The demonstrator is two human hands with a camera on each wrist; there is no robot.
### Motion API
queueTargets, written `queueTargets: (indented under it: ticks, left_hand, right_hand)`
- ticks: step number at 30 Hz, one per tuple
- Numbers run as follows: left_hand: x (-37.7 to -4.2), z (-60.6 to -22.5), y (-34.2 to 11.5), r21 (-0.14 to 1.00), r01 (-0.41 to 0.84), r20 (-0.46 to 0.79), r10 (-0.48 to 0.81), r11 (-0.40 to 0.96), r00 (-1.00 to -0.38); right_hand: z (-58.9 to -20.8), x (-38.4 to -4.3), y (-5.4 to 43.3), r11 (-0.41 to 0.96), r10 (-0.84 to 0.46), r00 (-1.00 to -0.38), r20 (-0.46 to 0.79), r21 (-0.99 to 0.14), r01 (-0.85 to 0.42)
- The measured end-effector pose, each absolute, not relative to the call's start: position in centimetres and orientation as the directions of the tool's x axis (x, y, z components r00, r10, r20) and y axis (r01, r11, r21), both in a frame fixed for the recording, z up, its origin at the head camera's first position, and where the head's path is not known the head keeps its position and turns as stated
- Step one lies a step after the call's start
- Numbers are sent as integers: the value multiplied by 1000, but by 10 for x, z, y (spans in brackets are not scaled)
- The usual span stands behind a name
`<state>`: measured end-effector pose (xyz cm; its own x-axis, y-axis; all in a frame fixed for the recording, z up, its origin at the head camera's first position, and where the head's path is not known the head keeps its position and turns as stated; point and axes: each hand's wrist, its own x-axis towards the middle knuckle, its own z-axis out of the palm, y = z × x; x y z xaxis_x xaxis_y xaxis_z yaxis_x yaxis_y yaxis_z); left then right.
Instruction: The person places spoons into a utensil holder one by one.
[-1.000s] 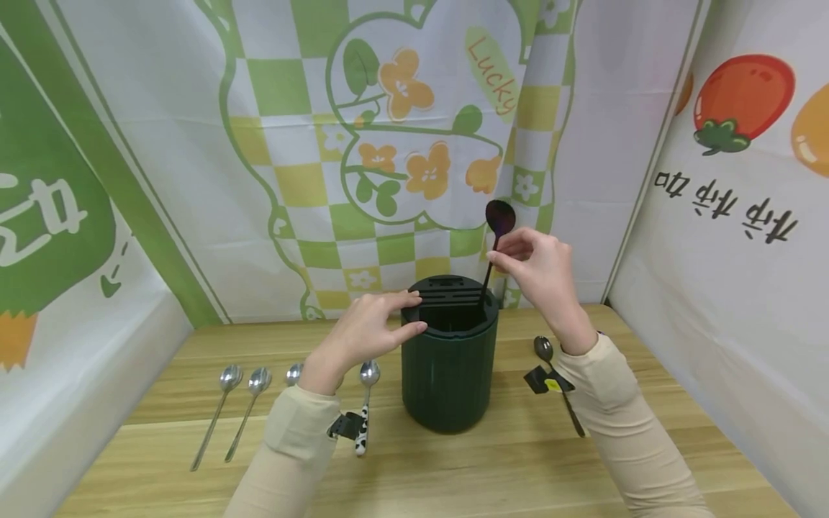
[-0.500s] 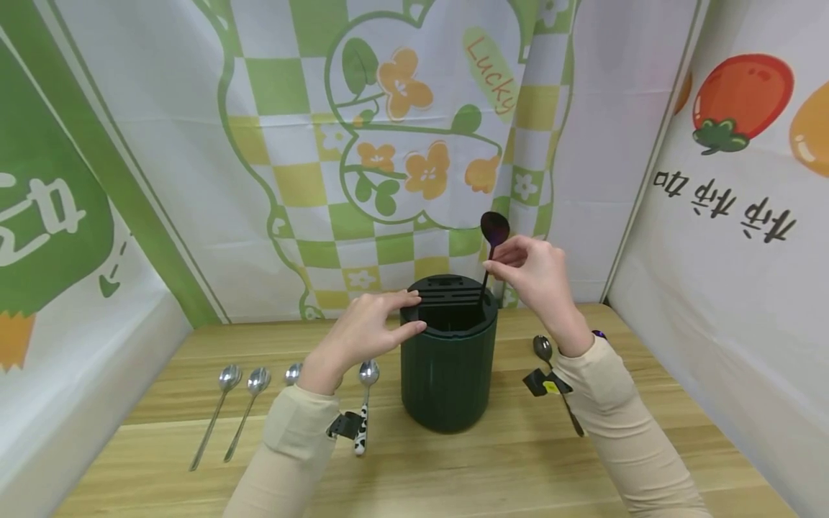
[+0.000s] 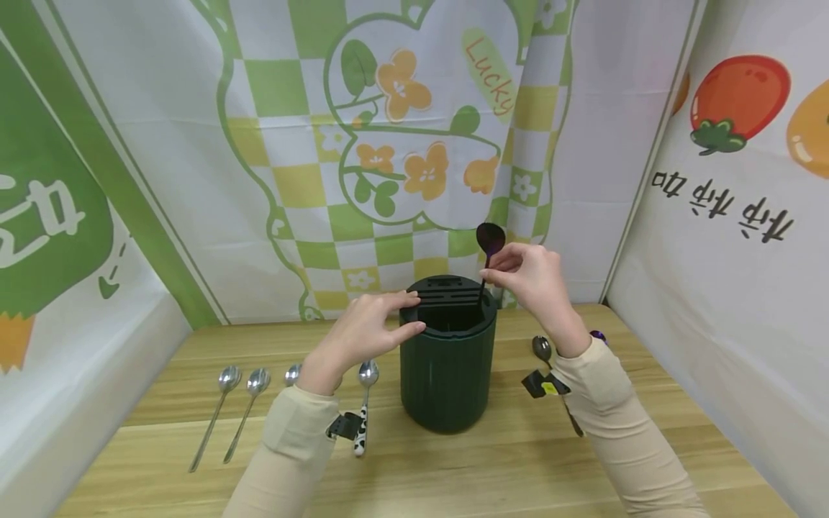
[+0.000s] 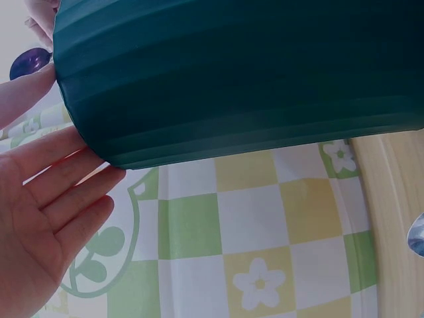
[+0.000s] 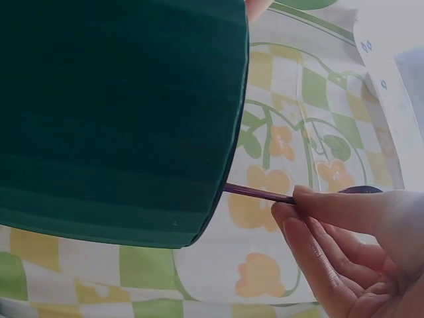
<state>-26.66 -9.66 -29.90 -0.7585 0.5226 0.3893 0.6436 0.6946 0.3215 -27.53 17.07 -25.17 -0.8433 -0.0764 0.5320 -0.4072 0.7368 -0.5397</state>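
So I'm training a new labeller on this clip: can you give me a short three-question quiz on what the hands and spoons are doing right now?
1. True or false: the dark spoon stands handle-down in the green holder.
2. Which hand pinches the dark spoon? A) the left hand B) the right hand C) both hands
3. Fill in: the left hand rests on the holder's ____.

Key
1. True; its bowl sticks up above the right hand.
2. B.
3. Rim; the thumb lies against the outer wall and the fingers on top.
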Motion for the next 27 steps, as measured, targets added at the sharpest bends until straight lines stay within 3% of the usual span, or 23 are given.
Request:
queueTargets:
  ticks: [27]
  left_hand:
    - [-268, -299, -97, 306, 644, 392, 524, 701, -756]
  right_hand:
    - [-264, -276, 168, 748, -139, -871, 471, -526, -404]
